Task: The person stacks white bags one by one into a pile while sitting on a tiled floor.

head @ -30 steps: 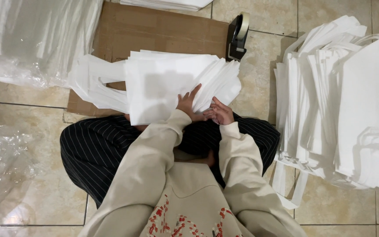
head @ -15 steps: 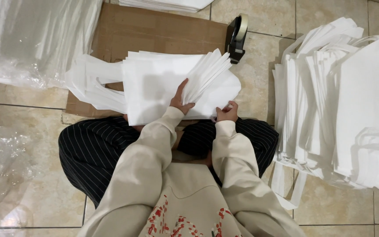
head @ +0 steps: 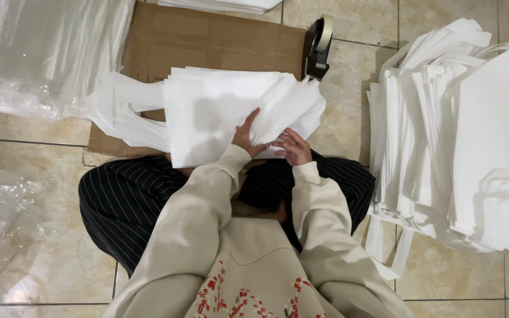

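Both hands work my white bag stack [head: 219,112] on the cardboard's near edge [head: 207,35]: left hand [head: 246,136] flat, right hand [head: 293,147] gripping a corner.

The person wears a cream sweatshirt [head: 254,265] with long, loose sleeves ending in ribbed cuffs and a red floral print on the chest at the bottom centre of the frame. Dark trousers [head: 131,200] with thin white pinstripes cover the legs.
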